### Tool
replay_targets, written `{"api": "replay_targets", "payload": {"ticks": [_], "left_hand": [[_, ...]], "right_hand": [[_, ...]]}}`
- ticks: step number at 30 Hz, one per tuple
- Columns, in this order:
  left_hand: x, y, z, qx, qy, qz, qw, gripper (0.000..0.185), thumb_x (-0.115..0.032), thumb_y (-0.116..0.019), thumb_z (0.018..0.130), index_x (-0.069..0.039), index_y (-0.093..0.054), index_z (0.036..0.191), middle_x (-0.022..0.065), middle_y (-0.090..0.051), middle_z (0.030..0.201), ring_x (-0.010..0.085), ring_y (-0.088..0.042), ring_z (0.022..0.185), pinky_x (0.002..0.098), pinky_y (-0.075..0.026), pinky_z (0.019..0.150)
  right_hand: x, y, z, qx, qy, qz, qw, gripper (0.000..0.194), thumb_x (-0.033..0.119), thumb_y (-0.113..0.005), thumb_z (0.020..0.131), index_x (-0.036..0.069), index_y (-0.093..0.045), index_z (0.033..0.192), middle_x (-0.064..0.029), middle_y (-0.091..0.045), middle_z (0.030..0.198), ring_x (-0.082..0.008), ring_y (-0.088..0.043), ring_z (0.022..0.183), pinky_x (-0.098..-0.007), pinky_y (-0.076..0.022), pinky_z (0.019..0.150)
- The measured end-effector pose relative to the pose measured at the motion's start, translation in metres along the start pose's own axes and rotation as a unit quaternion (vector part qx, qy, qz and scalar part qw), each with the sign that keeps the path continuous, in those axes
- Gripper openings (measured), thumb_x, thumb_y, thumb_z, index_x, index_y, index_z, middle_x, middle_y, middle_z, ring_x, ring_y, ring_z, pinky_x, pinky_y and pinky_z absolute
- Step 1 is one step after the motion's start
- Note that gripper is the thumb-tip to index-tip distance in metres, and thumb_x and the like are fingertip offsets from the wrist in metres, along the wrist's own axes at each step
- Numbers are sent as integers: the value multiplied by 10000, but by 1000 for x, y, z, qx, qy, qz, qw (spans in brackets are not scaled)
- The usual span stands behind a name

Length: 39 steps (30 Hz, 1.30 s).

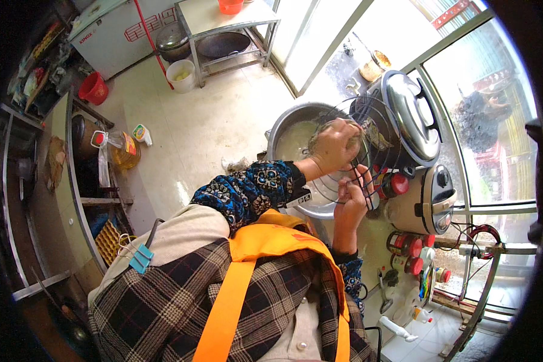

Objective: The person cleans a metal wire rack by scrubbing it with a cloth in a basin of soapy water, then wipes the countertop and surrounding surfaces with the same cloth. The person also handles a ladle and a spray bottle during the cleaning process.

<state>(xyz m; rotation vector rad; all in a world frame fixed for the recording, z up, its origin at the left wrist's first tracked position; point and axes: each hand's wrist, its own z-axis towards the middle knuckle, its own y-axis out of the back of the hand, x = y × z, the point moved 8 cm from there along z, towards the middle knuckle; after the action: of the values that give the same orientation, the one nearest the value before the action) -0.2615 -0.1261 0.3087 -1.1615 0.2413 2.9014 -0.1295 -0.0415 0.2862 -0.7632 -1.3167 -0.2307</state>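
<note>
A wide metal basin [294, 118] of cloudy water stands before me. My right hand [354, 192] grips the lower edge of a round dark wire rack [366, 156], which is tilted above the basin's right side. Pressed against the rack's wires, my left hand [337, 144] is closed around a greyish wad [319, 138] that looks like a scouring pad. The fingers hide much of the wad, and its material is hard to tell.
Right of the basin stand a large lidded metal pot [409, 117], a beige rice cooker [416, 201] and several red-lidded jars [405, 244]. A ladle [384, 294] lies nearer me. An oil jug [124, 149], red bucket [93, 88] and white bucket [181, 76] are leftward.
</note>
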Motion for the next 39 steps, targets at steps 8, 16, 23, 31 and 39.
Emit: {"api": "replay_targets", "payload": {"ticks": [8,16,23,31,39], "left_hand": [[71,11,-27,60,70,101,991,282,-199,-656,833,-86,-576,1079,148,-557,983,382,-627,851,456,-530,708],[16,-17,-42,134,26,-44,990,369,-158,-720,758,-125,-628,1114,117,-607,1068,328,-622,1012,445,-511,859],[77,-4,-53,36,136,70,988,419,-206,-636,831,-118,-589,1238,101,-484,1358,375,-475,1238,485,-394,1041],[121,-36,-82,-2,360,-283,889,607,-356,-635,905,17,-463,1351,231,-532,1237,350,-537,1171,417,-433,1007],[96,-32,-77,-21,374,-287,882,566,-285,-737,892,-13,-493,1323,130,-523,1170,222,-599,986,338,-541,786]], "right_hand": [[9,7,-17,-19,3,36,999,424,-85,-439,829,-30,-521,1241,-214,-663,1131,-127,-558,694,-227,-420,556],[6,19,17,-8,4,72,997,420,-71,-417,870,25,-497,1271,-206,-643,1183,-144,-580,755,-232,-471,609],[21,2,-3,8,28,89,996,447,-100,-417,853,13,-503,1276,-217,-644,1180,-157,-599,799,-246,-491,640],[39,0,-5,14,60,118,991,471,-83,-459,853,16,-474,1313,-219,-640,1177,-139,-585,783,-235,-411,570],[32,-14,-9,-15,79,66,995,474,-92,-459,807,-10,-491,1272,-206,-633,1157,-125,-578,748,-218,-408,534]]}}
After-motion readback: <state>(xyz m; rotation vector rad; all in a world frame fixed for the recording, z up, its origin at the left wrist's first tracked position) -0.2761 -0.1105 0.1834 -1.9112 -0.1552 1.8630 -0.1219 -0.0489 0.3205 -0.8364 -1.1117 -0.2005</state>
